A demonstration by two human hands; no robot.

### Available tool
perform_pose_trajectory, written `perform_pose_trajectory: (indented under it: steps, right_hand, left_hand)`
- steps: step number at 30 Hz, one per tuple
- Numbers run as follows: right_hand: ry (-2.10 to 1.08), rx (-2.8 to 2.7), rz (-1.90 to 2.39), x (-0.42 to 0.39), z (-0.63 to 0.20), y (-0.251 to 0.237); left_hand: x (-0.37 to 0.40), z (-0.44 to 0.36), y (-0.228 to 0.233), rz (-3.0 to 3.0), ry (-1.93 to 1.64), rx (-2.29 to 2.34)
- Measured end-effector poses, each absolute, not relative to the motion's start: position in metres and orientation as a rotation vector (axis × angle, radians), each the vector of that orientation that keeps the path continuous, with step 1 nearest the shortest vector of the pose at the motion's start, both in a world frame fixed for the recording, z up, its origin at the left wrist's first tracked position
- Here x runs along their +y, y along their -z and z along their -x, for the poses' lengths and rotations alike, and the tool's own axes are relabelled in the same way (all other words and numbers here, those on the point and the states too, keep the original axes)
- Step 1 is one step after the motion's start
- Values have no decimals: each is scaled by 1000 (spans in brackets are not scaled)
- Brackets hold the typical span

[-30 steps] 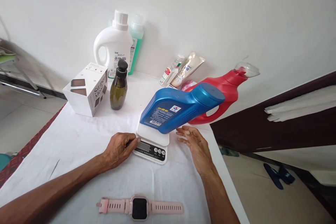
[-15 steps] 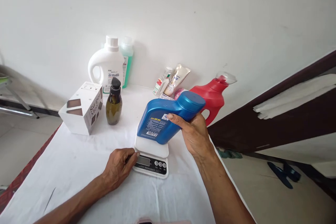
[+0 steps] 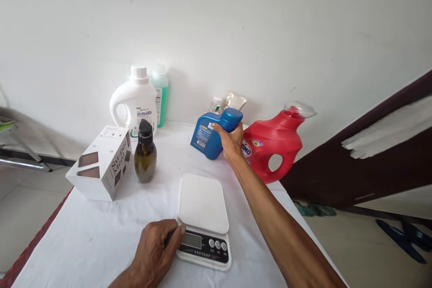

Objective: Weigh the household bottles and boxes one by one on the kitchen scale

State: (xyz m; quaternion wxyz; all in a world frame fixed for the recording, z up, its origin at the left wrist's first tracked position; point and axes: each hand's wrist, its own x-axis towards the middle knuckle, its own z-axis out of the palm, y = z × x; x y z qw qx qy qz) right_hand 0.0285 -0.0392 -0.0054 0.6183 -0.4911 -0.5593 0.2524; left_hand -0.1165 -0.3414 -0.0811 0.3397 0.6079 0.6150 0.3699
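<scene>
Gripping the tilted blue bottle [image 3: 212, 135], the right hand [image 3: 231, 141] stretches far forward; the left hand [image 3: 158, 247] curls loosely against the scale [image 3: 204, 216], holding nothing.

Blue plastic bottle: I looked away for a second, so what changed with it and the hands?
The right hand took hold of the blue plastic bottle, lifted it off the white kitchen scale and carried it back beside the red detergent jug. The scale's platform is now bare. The left hand stayed at the scale's front left corner; the other bottles and the box kept their places.
</scene>
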Motion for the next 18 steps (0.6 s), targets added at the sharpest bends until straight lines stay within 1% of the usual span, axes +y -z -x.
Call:
perform_pose_trajectory:
  steps: [4,11,15,18]
  right_hand:
    - [-492,-1240,1220,-18,-29,17]
    - [-444,-1206,1296,1,-24,17]
    - [-471,-1224,1266,5,-28,17]
    - [-524,-1322,1148,-12,-35,14]
  left_hand:
    - [-339,116,82,-1573,-959,1611]
    - [-340,116,82,-1561,-956,1581]
    - [-341,117,82,-1554,-951,1591]
    - [-342,117,81,-1563,-955,1584]
